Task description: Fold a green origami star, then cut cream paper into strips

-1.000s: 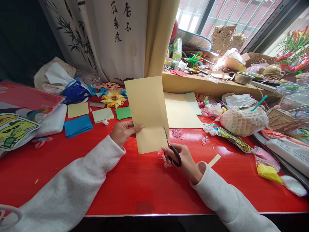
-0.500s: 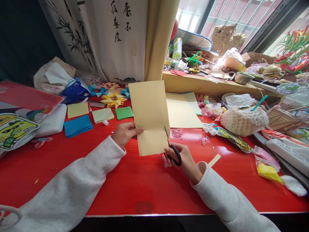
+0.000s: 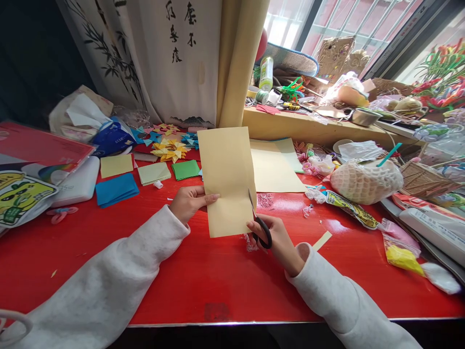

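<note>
A tan paper sheet (image 3: 227, 174) stands upright over the red table (image 3: 181, 271). My left hand (image 3: 191, 201) pinches its left edge, thumb in front. My right hand (image 3: 274, 237) grips black-handled scissors (image 3: 258, 223); the blades point up along the sheet's right edge, about a third of the way up. A thin tan paper strip (image 3: 322, 240) lies on the table just right of my right wrist.
A second tan sheet (image 3: 278, 167) lies flat behind. Blue, yellow and green paper squares (image 3: 116, 188) and folded paper stars (image 3: 170, 149) sit at the left rear. A netted round object (image 3: 365, 182), snack wrappers and a cluttered wooden ledge (image 3: 308, 128) fill the right.
The tan sheet has shifted slightly right and lower, and my left hand moved with it. The scissors stay at the sheet's right edge.
</note>
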`<action>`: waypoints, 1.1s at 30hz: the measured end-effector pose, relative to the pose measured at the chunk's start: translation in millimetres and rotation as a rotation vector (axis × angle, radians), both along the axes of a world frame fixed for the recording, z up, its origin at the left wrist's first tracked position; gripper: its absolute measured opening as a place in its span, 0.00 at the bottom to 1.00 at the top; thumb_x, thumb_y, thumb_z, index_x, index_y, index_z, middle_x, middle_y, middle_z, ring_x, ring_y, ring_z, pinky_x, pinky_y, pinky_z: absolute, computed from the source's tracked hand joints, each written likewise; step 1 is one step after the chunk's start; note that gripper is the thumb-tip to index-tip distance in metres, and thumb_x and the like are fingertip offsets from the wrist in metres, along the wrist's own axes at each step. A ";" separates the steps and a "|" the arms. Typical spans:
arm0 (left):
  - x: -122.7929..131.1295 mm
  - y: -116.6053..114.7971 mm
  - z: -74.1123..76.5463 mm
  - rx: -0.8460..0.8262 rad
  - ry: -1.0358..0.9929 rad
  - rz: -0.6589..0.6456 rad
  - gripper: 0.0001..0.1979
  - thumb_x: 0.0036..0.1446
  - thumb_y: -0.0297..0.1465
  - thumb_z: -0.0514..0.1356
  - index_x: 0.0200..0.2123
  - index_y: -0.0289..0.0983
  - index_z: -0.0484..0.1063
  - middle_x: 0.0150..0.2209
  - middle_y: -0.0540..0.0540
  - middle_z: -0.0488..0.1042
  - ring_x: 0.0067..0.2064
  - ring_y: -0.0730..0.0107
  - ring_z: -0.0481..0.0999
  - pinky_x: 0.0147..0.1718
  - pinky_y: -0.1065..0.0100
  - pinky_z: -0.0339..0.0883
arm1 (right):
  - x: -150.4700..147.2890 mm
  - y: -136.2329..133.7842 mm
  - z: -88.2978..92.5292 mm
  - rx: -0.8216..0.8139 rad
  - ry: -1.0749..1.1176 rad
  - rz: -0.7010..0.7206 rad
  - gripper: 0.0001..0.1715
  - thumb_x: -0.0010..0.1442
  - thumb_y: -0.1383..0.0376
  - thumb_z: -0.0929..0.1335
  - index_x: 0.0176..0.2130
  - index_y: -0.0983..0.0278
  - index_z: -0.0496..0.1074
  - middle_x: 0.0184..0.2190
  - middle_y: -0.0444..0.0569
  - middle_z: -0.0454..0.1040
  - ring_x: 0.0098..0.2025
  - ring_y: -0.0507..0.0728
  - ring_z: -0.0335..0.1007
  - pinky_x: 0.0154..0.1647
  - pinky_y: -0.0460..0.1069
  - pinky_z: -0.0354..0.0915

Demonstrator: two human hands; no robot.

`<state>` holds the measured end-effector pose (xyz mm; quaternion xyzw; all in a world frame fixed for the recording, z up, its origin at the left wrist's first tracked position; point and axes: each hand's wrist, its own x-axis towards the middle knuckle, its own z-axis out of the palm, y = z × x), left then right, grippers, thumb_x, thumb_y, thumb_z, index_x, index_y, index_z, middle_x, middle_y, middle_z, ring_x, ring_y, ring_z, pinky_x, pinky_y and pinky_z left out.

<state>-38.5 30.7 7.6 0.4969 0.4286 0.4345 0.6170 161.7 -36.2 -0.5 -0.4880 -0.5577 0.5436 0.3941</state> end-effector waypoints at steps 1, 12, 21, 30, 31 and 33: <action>0.3 -0.4 0.2 -0.005 -0.002 0.001 0.15 0.39 0.35 0.65 0.32 0.35 0.75 0.32 0.46 0.77 0.34 0.64 0.75 0.32 0.66 0.70 | 0.0 -0.1 -0.6 0.012 0.002 0.003 0.19 0.53 0.55 0.65 0.19 0.65 0.60 0.12 0.41 0.62 0.14 0.47 0.56 0.15 0.43 0.49; -2.9 4.4 9.0 -0.082 -0.017 0.158 0.19 0.32 0.35 0.68 0.31 0.31 0.75 0.31 0.44 0.77 0.32 0.64 0.75 0.32 0.67 0.70 | 13.6 7.4 10.1 0.114 -0.015 -0.076 0.12 0.53 0.57 0.64 0.30 0.65 0.66 0.16 0.40 0.62 0.17 0.47 0.57 0.18 0.43 0.53; 2.9 -2.9 5.6 -0.159 0.035 -0.203 0.14 0.35 0.32 0.67 0.31 0.34 0.76 0.32 0.44 0.77 0.32 0.63 0.76 0.30 0.66 0.70 | 22.3 30.5 15.6 0.181 0.182 -0.197 0.18 0.50 0.59 0.66 0.42 0.58 0.60 0.32 0.43 0.65 0.34 0.51 0.64 0.32 0.46 0.63; 8.1 -7.5 -1.1 -0.272 0.050 -0.362 0.14 0.36 0.30 0.66 0.32 0.36 0.75 0.34 0.43 0.77 0.37 0.59 0.75 0.30 0.66 0.71 | 17.6 28.3 10.3 0.091 0.197 -0.197 0.18 0.45 0.62 0.69 0.33 0.60 0.56 0.22 0.36 0.54 0.17 0.44 0.52 0.14 0.41 0.53; 9.5 -8.9 -1.3 -0.301 0.031 -0.354 0.14 0.36 0.30 0.66 0.31 0.36 0.75 0.34 0.43 0.77 0.37 0.59 0.75 0.30 0.66 0.71 | 17.6 28.1 10.2 0.092 0.198 -0.184 0.18 0.45 0.62 0.69 0.32 0.60 0.55 0.22 0.36 0.54 0.17 0.44 0.52 0.13 0.41 0.53; 13.2 -12.3 -1.3 -0.356 -0.025 -0.335 0.15 0.36 0.31 0.66 0.32 0.34 0.75 0.36 0.42 0.76 0.36 0.59 0.75 0.30 0.66 0.71 | 17.1 27.5 10.3 0.093 0.199 -0.157 0.18 0.46 0.62 0.69 0.32 0.59 0.55 0.21 0.35 0.54 0.16 0.44 0.52 0.13 0.41 0.53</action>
